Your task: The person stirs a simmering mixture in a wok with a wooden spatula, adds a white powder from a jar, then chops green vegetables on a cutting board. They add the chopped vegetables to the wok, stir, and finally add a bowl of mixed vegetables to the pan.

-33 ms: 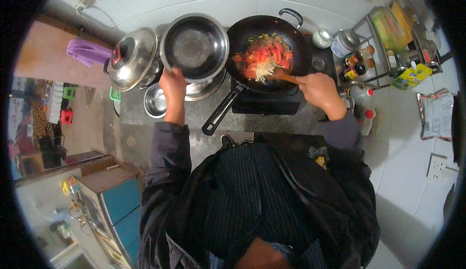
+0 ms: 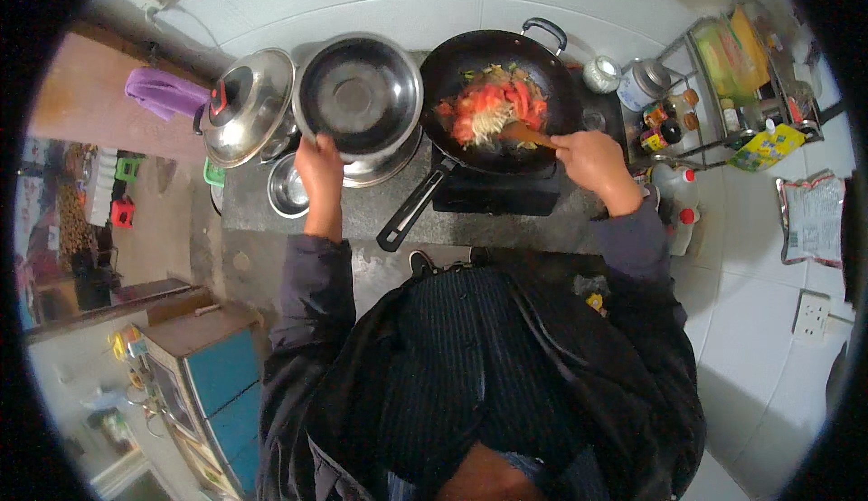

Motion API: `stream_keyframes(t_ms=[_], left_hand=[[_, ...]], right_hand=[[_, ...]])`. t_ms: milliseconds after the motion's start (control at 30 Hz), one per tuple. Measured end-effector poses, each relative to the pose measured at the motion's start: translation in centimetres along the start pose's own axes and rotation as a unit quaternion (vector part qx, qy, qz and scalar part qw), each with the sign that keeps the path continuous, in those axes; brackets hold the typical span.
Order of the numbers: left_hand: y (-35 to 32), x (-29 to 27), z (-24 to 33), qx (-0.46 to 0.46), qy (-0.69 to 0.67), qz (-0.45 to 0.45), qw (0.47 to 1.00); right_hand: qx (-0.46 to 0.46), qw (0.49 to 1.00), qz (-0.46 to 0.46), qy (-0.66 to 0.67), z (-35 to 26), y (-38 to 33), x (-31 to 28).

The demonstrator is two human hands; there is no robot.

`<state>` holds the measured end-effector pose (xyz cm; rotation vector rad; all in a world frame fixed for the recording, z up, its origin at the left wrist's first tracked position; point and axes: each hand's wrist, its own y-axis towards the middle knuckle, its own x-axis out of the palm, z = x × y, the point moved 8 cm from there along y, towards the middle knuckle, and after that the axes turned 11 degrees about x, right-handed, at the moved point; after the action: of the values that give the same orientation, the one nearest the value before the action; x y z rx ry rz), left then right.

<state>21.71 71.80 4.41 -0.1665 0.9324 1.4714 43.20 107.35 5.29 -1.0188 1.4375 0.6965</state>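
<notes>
Midway now: my right hand (image 2: pixel 592 159) grips the wooden spatula (image 2: pixel 526 134) stirring still-chunky tomatoes (image 2: pixel 488 103) in the wok (image 2: pixel 561 94); my left hand (image 2: pixel 320 168) clasps the steel basin's (image 2: pixel 360 96) near rim.

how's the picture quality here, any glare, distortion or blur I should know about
Head view: strong fisheye, with a black rim and the counter edge bowed; cool, dim light; bright glare on the steel bowl and pot lid; the left hand on the bowl's rim and the right hand with the wooden spatula in the wok look fairly sharp; the edges go soft.
</notes>
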Motion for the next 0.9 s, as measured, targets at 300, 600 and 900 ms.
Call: stream_keyframes(t_ms=[300, 600, 900], left_hand=[[-11.5, -2.5, -11.5, -0.253, -0.206, 0.039, 0.944], [-20.1, -2.2, -14.7, -0.363, -0.252, 0.014, 0.897], [-23.6, -0.8, -18.8, -0.389, -0.272, 0.013, 0.880]], right_hand=[[-0.068, 0.988, 0.118, 0.073, -2.4, 5.9, -1.0], [-0.007, 0.998, 0.000, -0.069, 0.8, 1.3, -1.8], [-0.002, 0.996, -0.046, -0.076, -1.4, 2.1, -2.3]])
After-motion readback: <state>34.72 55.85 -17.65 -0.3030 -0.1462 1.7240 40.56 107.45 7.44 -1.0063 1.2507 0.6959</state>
